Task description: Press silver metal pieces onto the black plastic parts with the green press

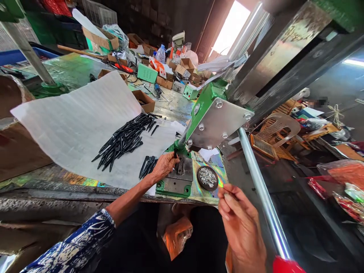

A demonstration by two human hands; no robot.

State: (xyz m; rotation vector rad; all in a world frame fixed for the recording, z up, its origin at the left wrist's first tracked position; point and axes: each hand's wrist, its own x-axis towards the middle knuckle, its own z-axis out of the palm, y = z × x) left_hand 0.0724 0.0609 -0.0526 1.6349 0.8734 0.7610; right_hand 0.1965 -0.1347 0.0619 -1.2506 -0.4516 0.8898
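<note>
My left hand (166, 165) pinches a small black part (175, 153) over the metal block (182, 168) on the green press base (173, 192). My right hand (240, 216) is raised at the lower right, its thumb and fingertips pressed together; whatever they hold is too small to name. Just beyond it sits a round dark dish (207, 178) of small silvery pins. Left of the press, a big pile of black pointed pieces (122, 142) lies on a white foam sheet (85, 110), and a smaller bunch (148, 167) lies beside my left wrist.
The press head (218, 121) overhangs the base. Its long metal lever (264, 193) with a red grip (287, 265) slants down at the right. Cardboard boxes (142, 100) and green devices (147, 73) stand behind. A large carton (22, 148) is at the left.
</note>
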